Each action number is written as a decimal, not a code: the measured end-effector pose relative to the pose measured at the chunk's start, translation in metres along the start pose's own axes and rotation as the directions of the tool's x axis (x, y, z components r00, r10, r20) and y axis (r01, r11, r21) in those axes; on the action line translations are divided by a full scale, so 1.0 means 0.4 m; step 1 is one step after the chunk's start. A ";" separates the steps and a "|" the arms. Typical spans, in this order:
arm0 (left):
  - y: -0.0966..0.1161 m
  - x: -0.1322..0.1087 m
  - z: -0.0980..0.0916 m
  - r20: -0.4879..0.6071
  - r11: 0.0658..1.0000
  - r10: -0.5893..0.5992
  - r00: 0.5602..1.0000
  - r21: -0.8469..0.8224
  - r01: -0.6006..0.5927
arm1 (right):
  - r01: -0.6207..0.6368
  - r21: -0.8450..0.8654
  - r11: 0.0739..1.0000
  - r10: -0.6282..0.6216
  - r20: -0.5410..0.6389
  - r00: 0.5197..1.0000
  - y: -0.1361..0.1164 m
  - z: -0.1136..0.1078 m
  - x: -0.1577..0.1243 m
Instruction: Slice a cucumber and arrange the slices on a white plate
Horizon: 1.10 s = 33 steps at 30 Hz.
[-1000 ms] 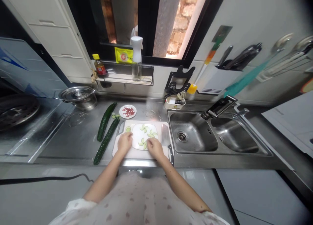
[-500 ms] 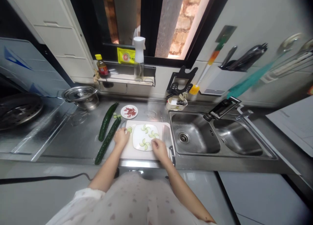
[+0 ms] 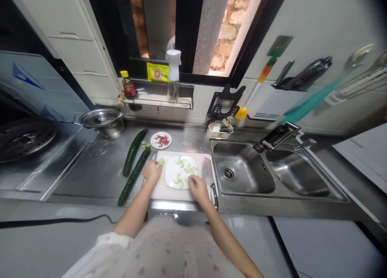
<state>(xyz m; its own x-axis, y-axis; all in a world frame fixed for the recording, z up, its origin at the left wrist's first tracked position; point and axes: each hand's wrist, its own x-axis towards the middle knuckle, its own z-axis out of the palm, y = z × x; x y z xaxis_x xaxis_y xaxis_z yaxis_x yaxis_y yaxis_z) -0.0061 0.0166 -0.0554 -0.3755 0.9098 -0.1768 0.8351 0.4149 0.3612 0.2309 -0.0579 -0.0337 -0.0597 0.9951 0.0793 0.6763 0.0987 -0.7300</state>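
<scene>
On the pale cutting board point(image 3: 157, 194) lies a white square plate point(image 3: 172, 171) with several thin green cucumber slices point(image 3: 180, 181) set out in three pinwheel shapes. My left hand point(image 3: 152, 171) rests at the board's left side, fingers closed at a small bunch of cucumber slices point(image 3: 161, 162). By the plate's right edge is my right hand point(image 3: 198, 188), thumb and fingers drawn together in a pinch; what is between them, if anything, is too small to make out. A knife point(image 3: 214, 193) with a black handle lies along the board's right side, its blade on the board.
Two cucumbers point(image 3: 134, 177) lie left of the board, with cut pieces point(image 3: 144, 145) by their far ends. Behind stands a small plate point(image 3: 153, 144) of red bits. A steel pot point(image 3: 104, 122) is at the back left. The double sink point(image 3: 242, 193) borders the board's right.
The whole view has shifted slightly, moving the scene a little down and right. My right hand has drawn back slightly from the lower right pinwheel; the left hand stays by its slices.
</scene>
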 end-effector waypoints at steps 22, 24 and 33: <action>0.013 0.010 -0.008 -0.061 0.602 0.028 0.998 -0.796 -0.066 | 0.031 0.066 0.997 -0.028 -0.042 0.999 -0.003 0.003 -0.010; 0.027 -0.003 -0.025 -0.048 0.503 0.071 0.996 -0.861 -0.077 | 0.043 0.080 0.996 -0.040 -0.050 0.998 -0.014 0.001 0.000; 0.080 -0.072 -0.118 -0.037 0.422 0.250 0.968 -0.895 -0.143 | 0.145 0.173 0.974 -0.125 -0.122 0.985 -0.088 -0.031 0.061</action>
<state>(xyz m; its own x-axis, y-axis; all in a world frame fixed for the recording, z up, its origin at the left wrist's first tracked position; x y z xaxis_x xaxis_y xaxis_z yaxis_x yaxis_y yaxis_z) 0.0122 0.0043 0.0045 -0.1694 0.9844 -0.0473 0.0461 0.0559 0.9974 0.2146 -0.0371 0.0023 -0.0539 0.9663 0.2518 0.5233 0.2421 -0.8170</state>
